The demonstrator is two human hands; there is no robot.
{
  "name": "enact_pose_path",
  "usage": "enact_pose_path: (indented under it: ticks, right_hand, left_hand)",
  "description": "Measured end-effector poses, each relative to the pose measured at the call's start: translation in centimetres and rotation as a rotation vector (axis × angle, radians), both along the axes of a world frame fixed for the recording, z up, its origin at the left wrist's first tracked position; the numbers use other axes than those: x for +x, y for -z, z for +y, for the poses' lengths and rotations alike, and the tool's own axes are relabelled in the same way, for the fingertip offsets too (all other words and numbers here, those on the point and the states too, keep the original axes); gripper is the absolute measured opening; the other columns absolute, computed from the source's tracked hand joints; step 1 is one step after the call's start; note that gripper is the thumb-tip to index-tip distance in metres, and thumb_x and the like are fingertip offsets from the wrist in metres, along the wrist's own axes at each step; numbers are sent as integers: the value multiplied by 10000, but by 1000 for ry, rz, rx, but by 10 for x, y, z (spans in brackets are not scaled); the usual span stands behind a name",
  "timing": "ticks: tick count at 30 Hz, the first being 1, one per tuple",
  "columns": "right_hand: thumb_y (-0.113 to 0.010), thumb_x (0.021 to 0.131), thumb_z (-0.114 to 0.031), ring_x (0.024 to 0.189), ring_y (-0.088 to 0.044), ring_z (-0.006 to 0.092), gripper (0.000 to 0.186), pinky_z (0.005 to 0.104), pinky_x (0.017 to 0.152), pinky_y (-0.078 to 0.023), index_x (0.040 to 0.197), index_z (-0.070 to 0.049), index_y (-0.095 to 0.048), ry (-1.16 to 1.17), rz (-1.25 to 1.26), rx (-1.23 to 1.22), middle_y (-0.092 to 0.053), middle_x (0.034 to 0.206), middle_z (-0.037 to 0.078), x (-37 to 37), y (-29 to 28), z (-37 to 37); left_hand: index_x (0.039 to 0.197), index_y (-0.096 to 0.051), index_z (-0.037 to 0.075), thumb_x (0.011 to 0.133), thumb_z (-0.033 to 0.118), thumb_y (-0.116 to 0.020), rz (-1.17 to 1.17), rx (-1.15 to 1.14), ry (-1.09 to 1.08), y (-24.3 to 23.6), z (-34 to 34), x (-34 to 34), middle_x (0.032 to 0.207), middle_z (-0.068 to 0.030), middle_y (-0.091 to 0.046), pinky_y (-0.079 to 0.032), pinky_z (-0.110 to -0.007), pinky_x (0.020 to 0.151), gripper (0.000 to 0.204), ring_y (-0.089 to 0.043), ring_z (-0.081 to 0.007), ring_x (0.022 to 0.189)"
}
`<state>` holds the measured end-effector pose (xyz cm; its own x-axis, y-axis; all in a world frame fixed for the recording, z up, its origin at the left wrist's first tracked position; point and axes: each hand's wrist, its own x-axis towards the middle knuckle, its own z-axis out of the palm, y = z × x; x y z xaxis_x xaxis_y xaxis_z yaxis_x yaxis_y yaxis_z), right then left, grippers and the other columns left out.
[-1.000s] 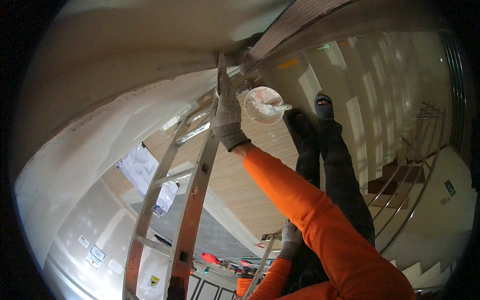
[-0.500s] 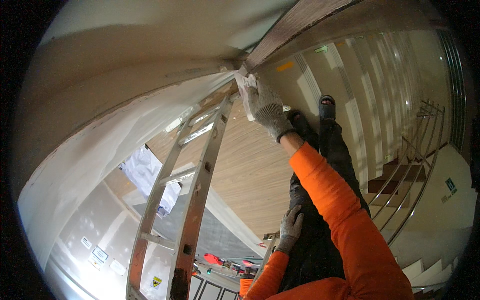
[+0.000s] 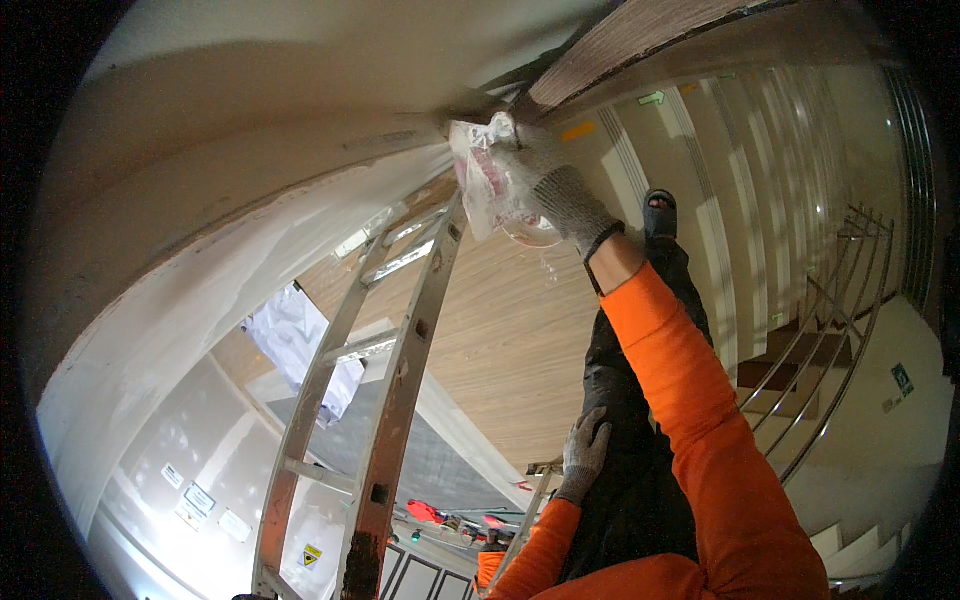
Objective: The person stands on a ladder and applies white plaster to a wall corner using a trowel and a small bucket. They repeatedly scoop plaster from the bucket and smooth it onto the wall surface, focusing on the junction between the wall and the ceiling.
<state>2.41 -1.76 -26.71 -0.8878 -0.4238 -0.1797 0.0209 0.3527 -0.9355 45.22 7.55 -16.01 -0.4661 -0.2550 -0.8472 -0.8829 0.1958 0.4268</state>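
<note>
My right hand [image 3: 550, 175], in a grey knitted glove, reaches up to the wall corner beside a wood-grained beam [image 3: 610, 50]. It is closed on a crumpled piece of plastic sheet [image 3: 480, 185], whitish and partly see-through with reddish patches. The plastic touches the corner, and its lower part hangs loose. Motion blurs the fingers. My left hand [image 3: 585, 455], in a similar glove, lies flat on my dark trouser leg with nothing in it.
An aluminium ladder [image 3: 385, 440] with worn orange paint stands left. Stairs [image 3: 690, 170] and a metal handrail [image 3: 840, 350] run down the right. White sheeting [image 3: 300, 340] lies over something on the left. Red-handled tools [image 3: 425, 512] are on the floor below.
My right hand has swung right and its wrist has turned. The plastic has spread out wider and more of it shows. The left hand stays on the leg.
</note>
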Motion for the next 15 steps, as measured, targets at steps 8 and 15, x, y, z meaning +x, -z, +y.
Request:
enact_pose_path:
  ticks: [8, 15]
  right_hand:
    - [-527, 984, -303, 999, -652, 362, 397, 453, 867, -523, 1237, -1, -575, -37, -78, 303, -650, 1109, 241, -16, -51, 4]
    - [-551, 989, -312, 1008, -655, 350, 403, 437, 885, -533, 1229, 11, -581, -425, 852, 776, -641, 1088, 249, -11, 22, -7]
  left_hand:
    - [1297, -598, 67, 953, 243, -596, 11, -7, 58, -7, 0, -14, 1304, -209, -596, -411, -425, 1065, 386, -527, -388, 1254]
    - [1251, -638, 77, 950, 235, -618, 58, 34, -31, -21, -4, -34, 1283, -196, -612, -432, -408, 1069, 340, -551, -351, 1240]
